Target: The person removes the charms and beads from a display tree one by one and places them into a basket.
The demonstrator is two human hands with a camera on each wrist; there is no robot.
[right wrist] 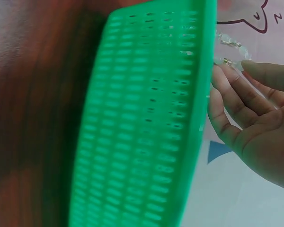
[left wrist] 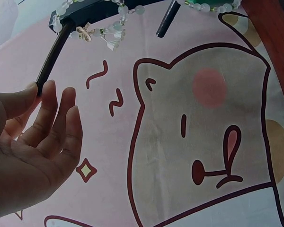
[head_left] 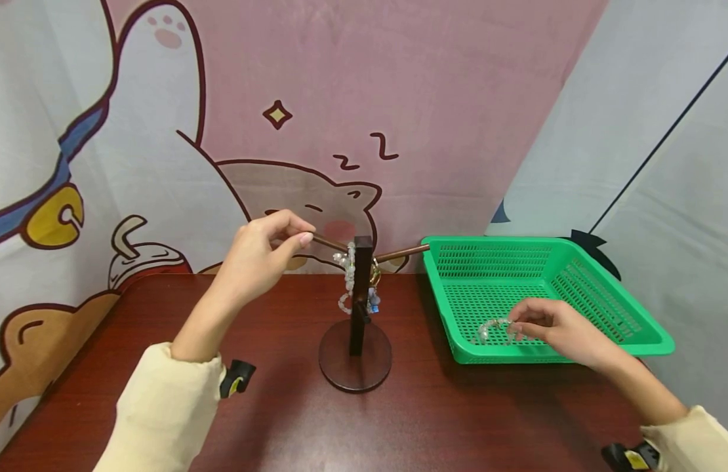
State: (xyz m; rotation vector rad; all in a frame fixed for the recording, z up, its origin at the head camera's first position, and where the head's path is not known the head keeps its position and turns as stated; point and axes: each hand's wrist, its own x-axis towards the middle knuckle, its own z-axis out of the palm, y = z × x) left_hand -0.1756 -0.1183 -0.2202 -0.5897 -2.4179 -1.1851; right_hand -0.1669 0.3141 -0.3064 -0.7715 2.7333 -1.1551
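Note:
A dark wooden jewelry stand (head_left: 357, 334) with a round base and side pegs stands on the table. My left hand (head_left: 260, 255) pinches the tip of its left peg (left wrist: 51, 61) between thumb and index finger, the other fingers loosely bent. Pale beaded bracelets (head_left: 350, 270) hang on the stand; one shows a bow and white flower-like charms (left wrist: 114, 40) in the left wrist view. Over the green basket's near side, my right hand (head_left: 559, 328) pinches a clear beaded bracelet (head_left: 488, 326). In the right wrist view, that bracelet (right wrist: 231, 42) shows past the basket rim.
The green plastic basket (head_left: 547, 355) with slotted walls sits right of the stand, near the right peg (head_left: 402, 252). A blue charm (head_left: 373, 301) dangles beside the post. Behind the reddish-brown table (head_left: 281, 419) hangs a cartoon-printed cloth (head_left: 458, 118).

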